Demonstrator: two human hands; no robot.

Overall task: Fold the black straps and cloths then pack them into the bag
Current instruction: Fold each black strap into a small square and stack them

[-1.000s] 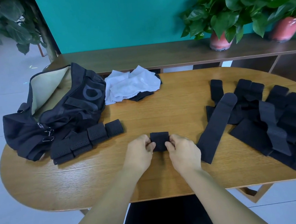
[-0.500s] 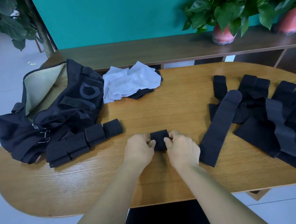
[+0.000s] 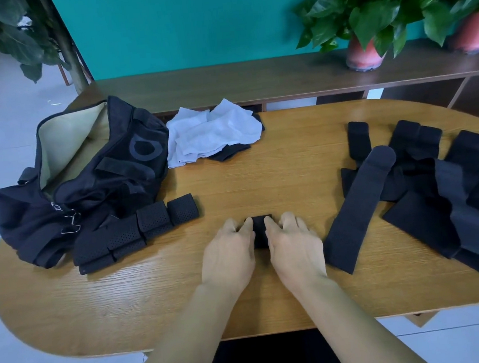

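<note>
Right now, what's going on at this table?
A person is folding black straps. Both hands, left hand and right hand, grip a small folded strap on the table. A row of folded straps lies beside the open bag; a pile of unfolded straps waits on the right. Nothing visibly packed yet.

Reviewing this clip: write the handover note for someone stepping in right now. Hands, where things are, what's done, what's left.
Left hand and right hand press a small folded strap between them at the table's near-centre.
Done: a row of folded straps lies beside the open black bag.
Left: the pile of unfolded straps on the right and the cloths at the back; no straps visible inside the bag.
</note>
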